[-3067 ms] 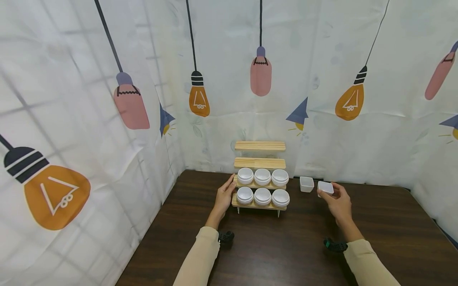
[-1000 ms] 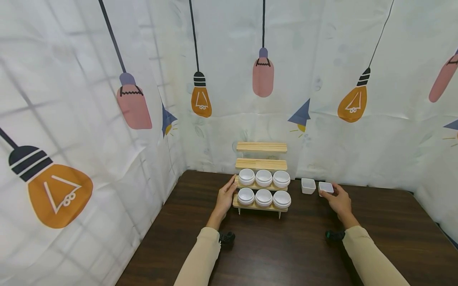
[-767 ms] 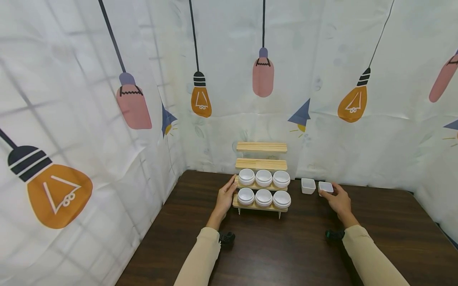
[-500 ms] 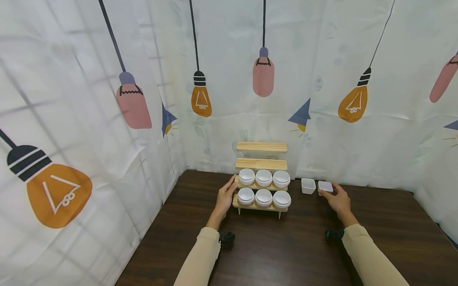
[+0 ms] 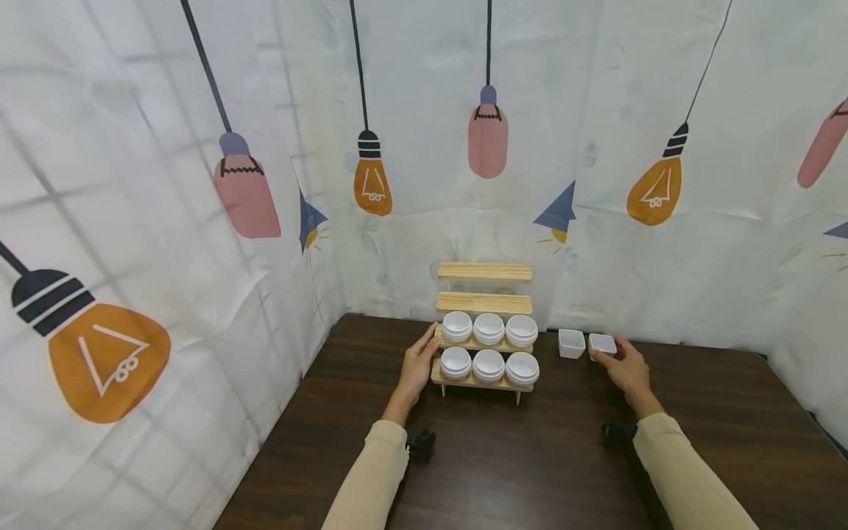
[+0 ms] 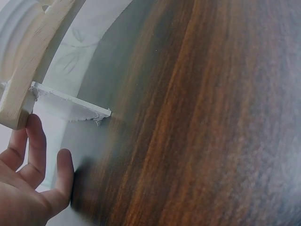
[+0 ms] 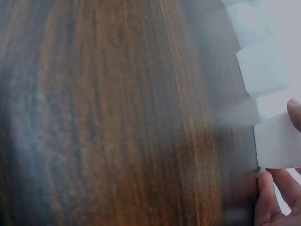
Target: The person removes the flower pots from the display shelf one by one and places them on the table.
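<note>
In the head view my left hand (image 5: pixel 416 368) is at the left end of a tiered wooden rack (image 5: pixel 483 303). In the left wrist view its fingertips (image 6: pixel 34 123) meet the end of a wooden shelf from below, the little finger held apart; the thumb is hidden there. Several round white bowls (image 5: pixel 489 366) stand on the two lower shelves. To the right, my right hand (image 5: pixel 629 370) pinches a small square white bowl (image 5: pixel 601 344) between thumb and fingers, low at the table top. A matching square bowl (image 5: pixel 571 344) stands just left of it.
The rack's two upper shelves (image 5: pixel 485 271) are bare wood. A dark brown table (image 5: pixel 517 464) extends toward me. Behind and to the left hangs a pale curtain (image 5: pixel 411 235) printed with lamps, close to the table's back edge.
Compared with about three seconds ago, my right hand has brought the square bowl slightly lower, beside the other one. Over the last second both hands stay nearly still.
</note>
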